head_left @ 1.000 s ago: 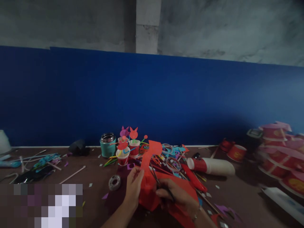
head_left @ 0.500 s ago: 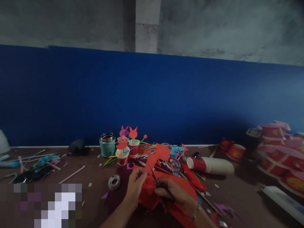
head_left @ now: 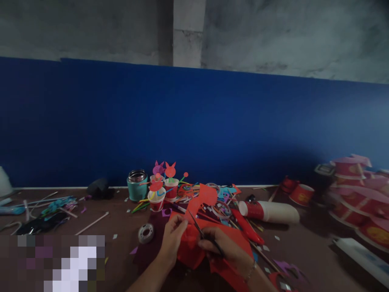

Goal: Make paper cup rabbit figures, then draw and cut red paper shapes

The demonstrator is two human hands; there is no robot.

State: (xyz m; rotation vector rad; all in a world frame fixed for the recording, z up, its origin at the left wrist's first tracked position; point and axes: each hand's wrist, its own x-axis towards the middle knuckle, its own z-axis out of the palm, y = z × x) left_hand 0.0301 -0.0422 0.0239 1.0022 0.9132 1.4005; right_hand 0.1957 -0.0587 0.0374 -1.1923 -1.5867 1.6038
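Observation:
My right hand (head_left: 220, 245) grips a pair of dark scissors (head_left: 197, 224), whose blades point up and to the left. Pinched in the fingers of my left hand (head_left: 172, 237) is red paper (head_left: 189, 247), which hangs between both hands close to the blades. Whether the blades touch it I cannot tell. Under my right hand and forearm lies more red paper (head_left: 238, 240). Just beyond the scissor tips is a cut red sheet (head_left: 208, 195). A roll of tape (head_left: 146, 233) lies left of my left hand.
Paper cups with cut-out figures (head_left: 157, 199) stand beside a teal jar (head_left: 137, 187) at the back. Craft sticks and scraps clutter the middle. To the right are a red-and-white cup stack (head_left: 270, 213), a red cup (head_left: 302, 195) and red-and-pink cup pieces (head_left: 358, 198).
The scissor tips have shifted very slightly to the left. Both hands stay in nearly the same place, and the things on the table have not moved.

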